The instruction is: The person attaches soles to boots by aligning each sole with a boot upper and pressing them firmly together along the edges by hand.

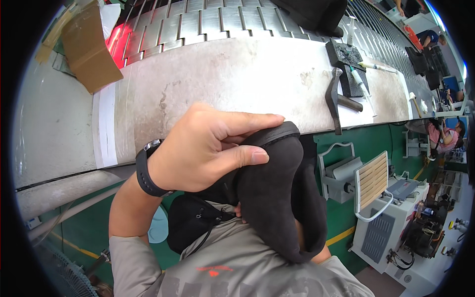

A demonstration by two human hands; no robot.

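A dark suede shoe (pixel 269 183) is held up in front of my chest, tilted, its opening turned to the right. My left hand (pixel 198 143) pinches the sole edge at the upper end, with the thumb on the suede side and the index finger along the rim. A watch with a black strap (pixel 147 171) is on that wrist. Most of my right hand (pixel 239 211) is hidden behind the shoe; a few fingertips show at its left side, and part of the forearm shows at lower right. It grips the shoe from behind.
On the bench (pixel 213 79) lie a hammer (pixel 335 96), dark blocks (pixel 344 54) and several syringes (pixel 363 84). Cardboard (pixel 89 47) stands at far left. Beyond runs a slatted metal conveyor (pixel 213 22) with another dark item (pixel 316 12). A white machine (pixel 381 222) and co-workers (pixel 448 136) are at right.
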